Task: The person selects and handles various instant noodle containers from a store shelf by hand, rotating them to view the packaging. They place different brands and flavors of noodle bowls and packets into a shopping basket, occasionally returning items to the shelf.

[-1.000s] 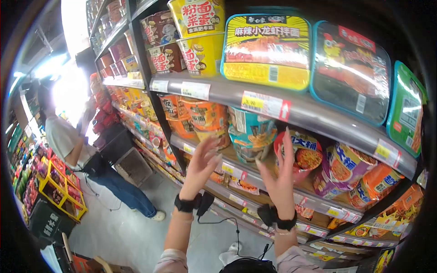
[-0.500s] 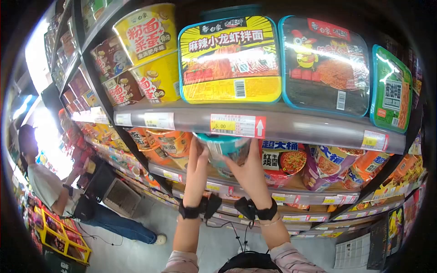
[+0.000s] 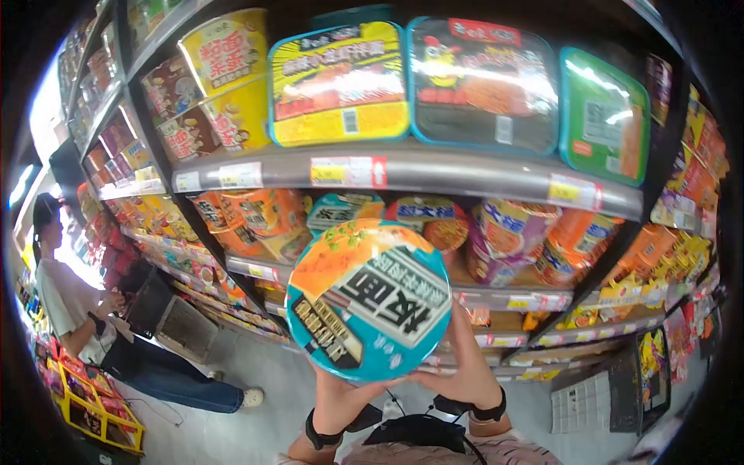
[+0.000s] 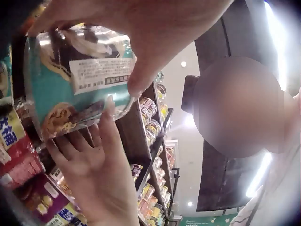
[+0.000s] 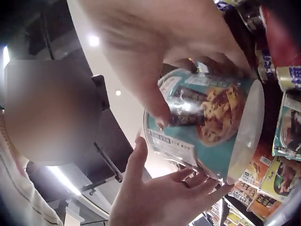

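A teal instant noodle bucket is held up in front of the shelf, its printed lid turned toward the head camera. My left hand grips its lower left side, and my right hand grips it from the right. In the left wrist view, the left thumb presses along the bucket's labelled wall. The right wrist view shows the right thumb against the wall, with the left hand's fingers spread under the bucket. Most fingertips are hidden behind it in the head view.
A similar teal bucket stands on the shelf behind, between orange noodle buckets and a red one. The upper shelf edge juts out above them. A person stands at left beside a dark crate.
Both hands reached under the upper shelf, took hold of the teal noodle bucket, and drew it out toward the body. Its lid now faces up to the head camera.
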The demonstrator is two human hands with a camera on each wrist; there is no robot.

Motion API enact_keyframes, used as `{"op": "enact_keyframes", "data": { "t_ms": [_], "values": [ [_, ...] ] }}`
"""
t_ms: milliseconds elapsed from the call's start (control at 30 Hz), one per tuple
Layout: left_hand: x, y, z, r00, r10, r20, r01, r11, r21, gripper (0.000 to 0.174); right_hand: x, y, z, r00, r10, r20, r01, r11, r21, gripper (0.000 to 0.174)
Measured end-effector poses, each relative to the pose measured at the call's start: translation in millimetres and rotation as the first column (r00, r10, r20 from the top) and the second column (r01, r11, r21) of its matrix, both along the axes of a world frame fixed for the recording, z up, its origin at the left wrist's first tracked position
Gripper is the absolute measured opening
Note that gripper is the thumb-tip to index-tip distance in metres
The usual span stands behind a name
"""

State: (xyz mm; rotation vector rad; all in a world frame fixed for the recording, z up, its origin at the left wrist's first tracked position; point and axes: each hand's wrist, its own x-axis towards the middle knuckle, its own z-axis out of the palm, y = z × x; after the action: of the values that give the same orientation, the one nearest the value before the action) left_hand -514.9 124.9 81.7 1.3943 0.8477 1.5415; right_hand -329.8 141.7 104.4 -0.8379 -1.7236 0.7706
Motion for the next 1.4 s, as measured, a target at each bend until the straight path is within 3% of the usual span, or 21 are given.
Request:
{"op": "enact_keyframes", "data": {
  "t_ms": [33,67,133,200,300,367,467,533,600,667,700,800,867,933,967,1033,1100,1200,1267,1400],
  "values": [
    [4.1,-7.2,0.4,0.971,0.049,-0.232,-0.053,0.998,-0.013,0.061,12.2,-20.1,-5.3,0.991,-0.050,0.124,0.041,0.997,0.071,0.095],
    [13.4,-16.7,-3.8,0.947,0.129,-0.296,-0.107,0.990,0.090,0.045,23.1,-41.4,-5.3,0.985,-0.059,0.165,0.044,0.995,0.093,0.092],
    [21.1,-35.6,-26.5,0.877,0.055,-0.477,0.000,0.993,0.114,0.043,44.9,-86.7,-4.7,0.962,-0.105,0.250,0.074,0.989,0.130,0.085],
    [30.6,-54.6,-55.6,0.694,0.037,-0.719,0.180,0.958,0.224,0.047,71.4,-132.5,-14.0,0.965,-0.161,0.205,0.148,0.986,0.078,0.079],
    [71.3,-80.3,-85.4,0.759,-0.262,-0.596,0.379,0.922,0.076,0.053,114.3,-202.3,-24.2,0.916,-0.319,0.242,0.312,0.948,0.068,0.082],
    [105.6,-95.5,-97.6,0.780,-0.493,-0.386,0.502,0.861,-0.086,0.058,135.4,-248.7,-31.0,0.874,-0.451,0.182,0.473,0.875,-0.105,0.082],
    [162.5,-109.7,-99.4,0.682,-0.719,-0.131,0.685,0.691,-0.230,0.065,164.6,-302.0,-31.7,0.819,-0.569,0.077,0.567,0.781,-0.261,0.082],
    [206.5,-115.6,-84.2,0.545,-0.836,-0.068,0.785,0.537,-0.308,0.070,185.6,-337.5,-42.3,0.808,-0.589,0.020,0.562,0.759,-0.329,0.082],
    [256.0,-122.5,-60.9,0.339,-0.938,-0.072,0.842,0.337,-0.422,0.080,197.4,-353.4,-47.0,0.664,-0.746,0.056,0.693,0.585,-0.421,0.074],
    [300.6,-129.9,-68.6,0.213,-0.921,-0.327,0.868,0.332,-0.369,0.087,212.2,-365.1,-52.6,0.546,-0.832,0.101,0.741,0.423,-0.521,0.070],
    [323.8,-135.1,-86.3,0.248,-0.799,-0.548,0.906,0.391,-0.160,0.088,224.4,-372.6,-63.4,0.461,-0.881,0.110,0.792,0.352,-0.498,0.065],
    [389.0,-157.1,-97.0,0.047,-0.711,-0.701,0.850,0.397,-0.346,0.089,271.0,-397.5,-78.2,0.335,-0.936,0.105,0.823,0.237,-0.516,0.063],
    [446.2,-171.0,-106.3,-0.128,-0.730,-0.671,0.881,0.226,-0.415,0.086,315.0,-421.0,-91.6,0.264,-0.959,0.101,0.826,0.171,-0.538,0.062],
    [511.9,-183.5,-123.1,-0.362,-0.777,-0.516,0.838,-0.029,-0.544,0.087,365.3,-445.5,-105.4,0.176,-0.980,0.095,0.829,0.095,-0.551,0.062],
    [548.1,-185.1,-160.3,-0.493,-0.790,-0.365,0.815,-0.273,-0.511,0.082,394.5,-457.9,-111.9,0.129,-0.987,0.094,0.833,0.057,-0.550,0.062],
    [617.5,-206.7,-185.5,-0.491,-0.861,-0.134,0.778,-0.364,-0.512,0.065,457.4,-481.7,-131.8,0.077,-0.995,0.061,0.809,0.026,-0.587,0.061],
    [683.9,-236.2,-176.8,-0.427,-0.901,0.075,0.617,-0.351,-0.704,0.055,523.4,-498.9,-149.0,0.045,-0.999,-0.024,0.765,0.050,-0.642,0.059],
    [792.3,-281.2,-193.6,-0.293,-0.947,0.127,0.560,-0.278,-0.780,0.052,626.5,-530.0,-189.1,0.040,-0.992,-0.117,0.759,0.106,-0.642,0.058],
    [858.3,-298.8,-214.2,-0.288,-0.924,0.252,0.524,-0.372,-0.766,0.048,689.2,-548.7,-217.8,0.017,-0.962,-0.273,0.687,0.209,-0.696,0.058],
    [959.0,-327.7,-253.7,-0.150,-0.926,0.348,0.476,-0.376,-0.795,0.043,789.5,-559.0,-255.2,-0.079,-0.985,-0.151,0.587,0.076,-0.806,0.059]
  ]
}}
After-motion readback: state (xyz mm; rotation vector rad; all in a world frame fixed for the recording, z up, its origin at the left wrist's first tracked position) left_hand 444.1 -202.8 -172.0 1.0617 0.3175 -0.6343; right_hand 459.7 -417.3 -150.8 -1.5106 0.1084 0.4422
